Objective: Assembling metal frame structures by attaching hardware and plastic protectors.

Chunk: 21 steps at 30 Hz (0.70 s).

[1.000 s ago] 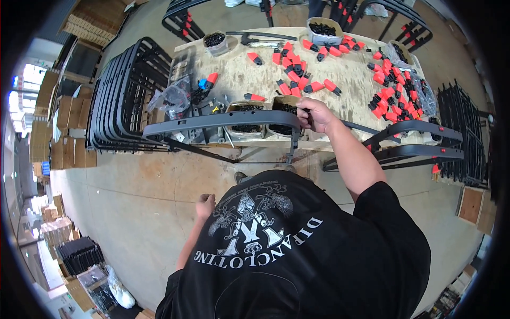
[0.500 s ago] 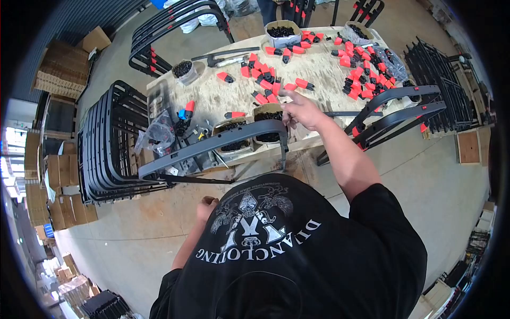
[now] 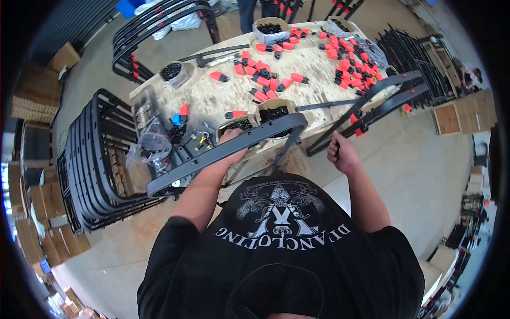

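Note:
My left hand (image 3: pixel 230 135) reaches past a dark grey curved metal frame (image 3: pixel 265 131) into the left of two boxes with small black parts (image 3: pixel 240 124) at the table's near edge. Its fingertips are hidden among the parts. Beside it stands the second box of black parts (image 3: pixel 274 113). My right hand (image 3: pixel 342 152) is off the table's near edge, with its fingers curled closed. Whatever it may hold cannot be made out. Close to it, another pair of curved bars (image 3: pixel 390 103) with red-and-black end pieces (image 3: pixel 357 125) leans at the table.
Red-and-black end pieces (image 3: pixel 350 66) lie scattered over the wooden table (image 3: pixel 207 98). Yellow-handled pliers (image 3: pixel 203 141) and a plastic bag (image 3: pixel 154 142) lie at the left. Stacked frames (image 3: pixel 87 159) stand left of the table. A person's legs (image 3: pixel 247 16) show at the far side.
My right hand has drawn back from the right-hand box toward me and curled closed. My left hand has come up from beside my body into the left box. The view has shifted slightly.

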Available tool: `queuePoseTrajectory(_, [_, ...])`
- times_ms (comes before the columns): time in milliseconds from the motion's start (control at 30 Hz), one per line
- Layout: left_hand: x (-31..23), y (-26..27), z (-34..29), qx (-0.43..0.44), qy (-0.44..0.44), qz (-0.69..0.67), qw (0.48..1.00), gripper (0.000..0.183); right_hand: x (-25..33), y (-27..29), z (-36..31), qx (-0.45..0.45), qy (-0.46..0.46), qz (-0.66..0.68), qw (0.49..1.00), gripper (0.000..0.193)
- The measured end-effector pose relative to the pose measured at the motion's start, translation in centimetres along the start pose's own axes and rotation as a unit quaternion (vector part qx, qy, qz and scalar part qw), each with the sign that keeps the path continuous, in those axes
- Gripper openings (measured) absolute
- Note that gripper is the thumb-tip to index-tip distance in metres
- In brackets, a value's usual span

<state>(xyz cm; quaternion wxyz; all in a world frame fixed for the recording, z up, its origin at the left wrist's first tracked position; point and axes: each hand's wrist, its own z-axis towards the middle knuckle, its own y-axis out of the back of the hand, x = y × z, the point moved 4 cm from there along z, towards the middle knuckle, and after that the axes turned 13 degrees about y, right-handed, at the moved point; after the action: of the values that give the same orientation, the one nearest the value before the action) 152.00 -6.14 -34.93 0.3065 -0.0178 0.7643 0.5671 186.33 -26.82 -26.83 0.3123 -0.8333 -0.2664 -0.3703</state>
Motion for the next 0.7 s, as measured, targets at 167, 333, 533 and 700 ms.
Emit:
queuePoseTrajectory(167, [-1.8, -3.9, 3.9, 0.049, -0.006, 0.145, 0.988, 0.041, -5.9, 4.0, -5.8, -0.074, -0.039, -0.055, 0.995, 0.031])
queuePoseTrajectory(333, [0.5, -6.8, 6.2, 0.032, 0.017, 0.135, 0.99, 0.028, -9.0, 7.9, -12.3, -0.167, -0.084, 0.003, 0.982, 0.032])
queuePoseTrajectory(533, [-0.5, -5.6, 5.3, -0.005, -0.011, 0.023, 1.0, 0.033, -12.9, 11.3, -17.0, -0.251, -0.104, 0.028, 0.962, 0.031])
queuePoseTrajectory(700, [-2.5, -3.2, 4.8, 0.013, -0.079, 0.064, 0.995, 0.021, -14.4, 11.1, -17.5, -0.261, -0.111, 0.005, 0.959, 0.027])
